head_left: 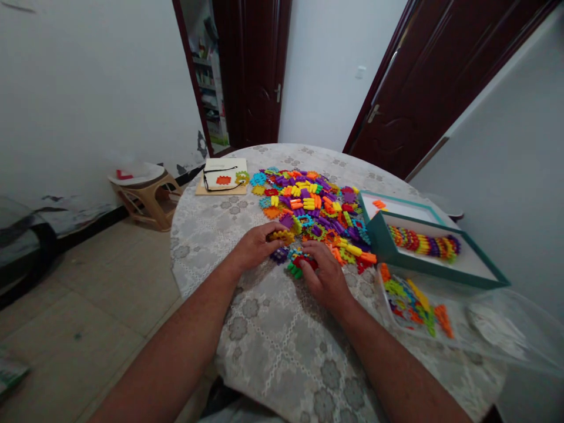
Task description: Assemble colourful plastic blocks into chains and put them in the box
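A heap of bright plastic building pieces (315, 202) with toothed edges spreads over the middle of the round table. At its near edge my left hand (258, 247) pinches a yellow toothed building piece (282, 236) between thumb and fingers. A purple piece (279, 255) lies just below it. My right hand (324, 270) is closed on a red building piece (305, 261), partly hidden by the fingers. Green pieces (294, 270) show beside that thumb; I cannot tell whether they are joined to the red one.
To the right, a teal box (440, 273) holds a long row of joined pieces. Nearer stands a clear plastic tub (388, 308) with loose pieces. Glasses (220, 188) and a notebook (238, 164) lie at the left back. A stool (152, 202) stands left of the table.
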{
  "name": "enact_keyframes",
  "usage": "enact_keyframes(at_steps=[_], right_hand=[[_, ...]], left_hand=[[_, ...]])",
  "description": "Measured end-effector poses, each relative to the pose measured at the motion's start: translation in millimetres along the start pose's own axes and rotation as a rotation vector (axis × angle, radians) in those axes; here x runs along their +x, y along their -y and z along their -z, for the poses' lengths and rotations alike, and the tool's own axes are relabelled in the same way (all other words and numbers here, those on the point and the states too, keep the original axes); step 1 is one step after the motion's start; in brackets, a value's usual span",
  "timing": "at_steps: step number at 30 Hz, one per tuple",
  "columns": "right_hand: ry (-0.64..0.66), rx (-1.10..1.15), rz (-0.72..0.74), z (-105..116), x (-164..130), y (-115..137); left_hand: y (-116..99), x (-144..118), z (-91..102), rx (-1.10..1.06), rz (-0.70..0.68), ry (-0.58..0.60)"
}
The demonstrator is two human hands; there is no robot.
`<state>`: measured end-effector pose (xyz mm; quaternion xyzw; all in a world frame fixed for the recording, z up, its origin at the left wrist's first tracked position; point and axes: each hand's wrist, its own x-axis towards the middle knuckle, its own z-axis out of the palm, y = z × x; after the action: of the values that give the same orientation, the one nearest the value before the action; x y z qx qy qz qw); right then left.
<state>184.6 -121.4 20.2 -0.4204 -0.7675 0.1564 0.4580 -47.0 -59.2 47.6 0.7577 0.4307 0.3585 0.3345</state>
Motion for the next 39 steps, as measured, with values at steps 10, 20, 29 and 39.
enact_keyframes(at_steps=[10, 20, 29, 39], right_hand=[[-0.041, 0.217, -0.302, 0, -1, -3], [0.074, 0.296, -0.419, -2, 5, 1], [-0.11, 0.203, -0.502, 5, 12, -1], [-0.045, 0.141, -0.425, 6, 10, 5]], left_hand=[[11, -3, -15.1, -0.264, 0.066, 0.171], [-4, -5, -9.3, 0.014, -0.083, 0.242], [22, 2, 8.8, 0.41, -0.108, 0.165], [29, 1, 8.2, 0.404, -0.018, 0.221]])
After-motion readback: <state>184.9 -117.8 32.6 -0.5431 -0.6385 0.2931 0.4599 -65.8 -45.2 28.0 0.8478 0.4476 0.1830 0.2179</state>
